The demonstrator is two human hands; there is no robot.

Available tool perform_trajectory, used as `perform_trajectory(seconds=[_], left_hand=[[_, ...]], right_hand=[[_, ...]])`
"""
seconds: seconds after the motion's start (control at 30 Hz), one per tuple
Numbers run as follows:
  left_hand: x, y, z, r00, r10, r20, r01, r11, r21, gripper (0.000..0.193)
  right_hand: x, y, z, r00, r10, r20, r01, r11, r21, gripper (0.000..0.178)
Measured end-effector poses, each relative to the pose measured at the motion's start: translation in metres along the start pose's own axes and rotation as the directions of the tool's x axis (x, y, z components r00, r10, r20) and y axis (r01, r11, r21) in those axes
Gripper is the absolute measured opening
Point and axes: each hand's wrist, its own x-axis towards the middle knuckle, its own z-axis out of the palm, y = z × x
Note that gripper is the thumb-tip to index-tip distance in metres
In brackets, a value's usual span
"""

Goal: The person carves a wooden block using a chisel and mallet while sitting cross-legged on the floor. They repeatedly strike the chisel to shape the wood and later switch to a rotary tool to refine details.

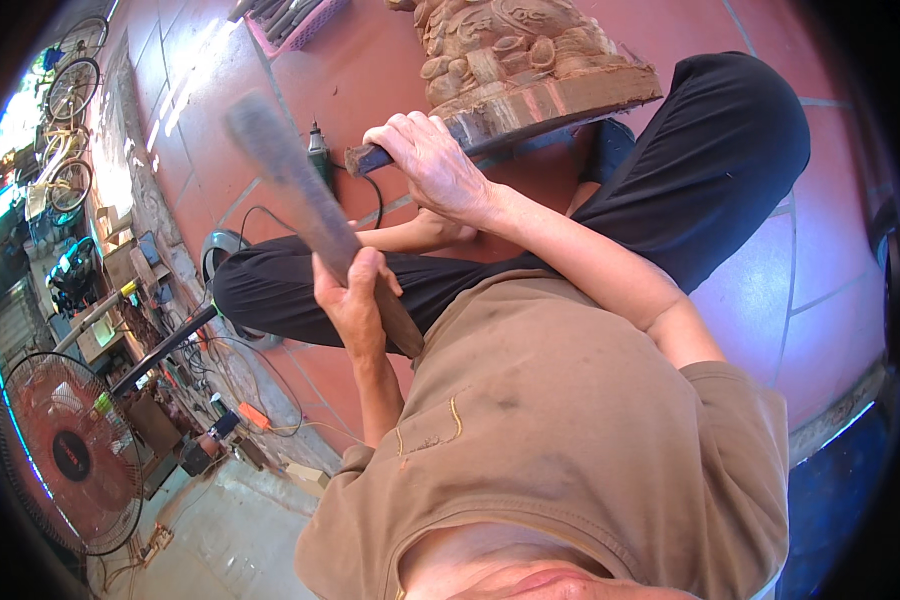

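My left hand (355, 295) is closed round the lower shaft of a long wooden mallet (315, 205), club-shaped and blurred at its wide grey end. That end points up and left, and the butt reaches my brown shirt. My right hand (435, 160) is closed on a dark, chisel-like tool (373, 157) whose brown end sticks out to the left. Where its other end lies is hidden by the hand. Just beyond this hand stands a brown wood carving (515, 50) with rounded, heaped shapes on a thick base (560, 105). Mallet and chisel-like tool are apart.
A green power tool (318, 155) with a black cord stands on the red tiled floor (200, 165). Behind it is a pink basket (295, 35) of tools. My crossed legs in black trousers (690, 150) flank the carving. A standing fan (70, 455), clutter and bicycles (73, 90) line the left.
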Motion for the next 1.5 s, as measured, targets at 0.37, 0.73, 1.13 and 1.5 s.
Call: perform_trajectory(seconds=[0.37,0.73,1.13,1.5], left_hand=[[0.005,-0.004,-0.003,0.994,-0.036,0.099,0.018,0.985,0.172,0.036],[0.002,0.007,-0.012,1.0,-0.019,-0.007,0.02,0.999,0.04,0.044],[-0.002,-0.006,-0.006,0.996,-0.084,0.03,0.082,0.995,0.054,0.044],[-0.007,-0.015,-0.009,0.996,-0.085,0.023,0.084,0.995,0.058,0.045]], right_hand=[[-0.001,0.0,0.002,1.0,-0.003,0.011,0.003,1.0,0.005,0.045],[0.005,-0.006,-0.009,0.997,0.058,-0.054,-0.053,0.995,0.09,0.041],[0.009,-0.004,-0.01,0.999,-0.027,0.027,0.026,0.999,0.039,0.034],[-0.003,-0.01,-0.014,0.993,-0.072,0.091,0.069,0.997,0.038,0.061]])
